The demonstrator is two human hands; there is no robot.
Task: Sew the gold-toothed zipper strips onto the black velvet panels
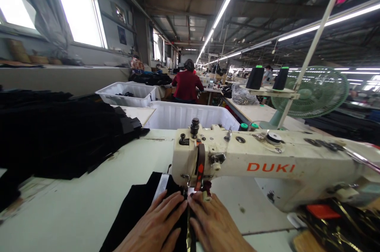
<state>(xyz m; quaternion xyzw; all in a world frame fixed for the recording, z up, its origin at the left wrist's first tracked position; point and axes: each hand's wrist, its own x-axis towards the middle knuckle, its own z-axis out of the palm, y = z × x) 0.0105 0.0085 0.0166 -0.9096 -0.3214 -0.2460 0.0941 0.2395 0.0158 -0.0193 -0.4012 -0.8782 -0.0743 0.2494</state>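
Note:
A black fabric piece (130,208) lies on the pale sewing table, partly under the needle area of the sewing machine (237,157). My left hand (162,218) rests flat on the fabric, its fingers stretched toward the needle. Beside it, my right hand (212,218) is spread at the fabric's right edge, fingertips just before the presser foot. Between the hands runs a narrow shiny gold strip (188,232), perhaps a zipper. A whitish strip (162,186) lies on the fabric beyond my left fingers. The needle itself is hidden by my fingertips and the machine head.
Stacked black fabric pieces (68,137) cover the table's left side. Behind the machine stand a white plastic bin (190,111) and another white bin (127,91). Black thread cones (255,78) and a green fan (311,91) are at right. A person in red (187,85) sits ahead.

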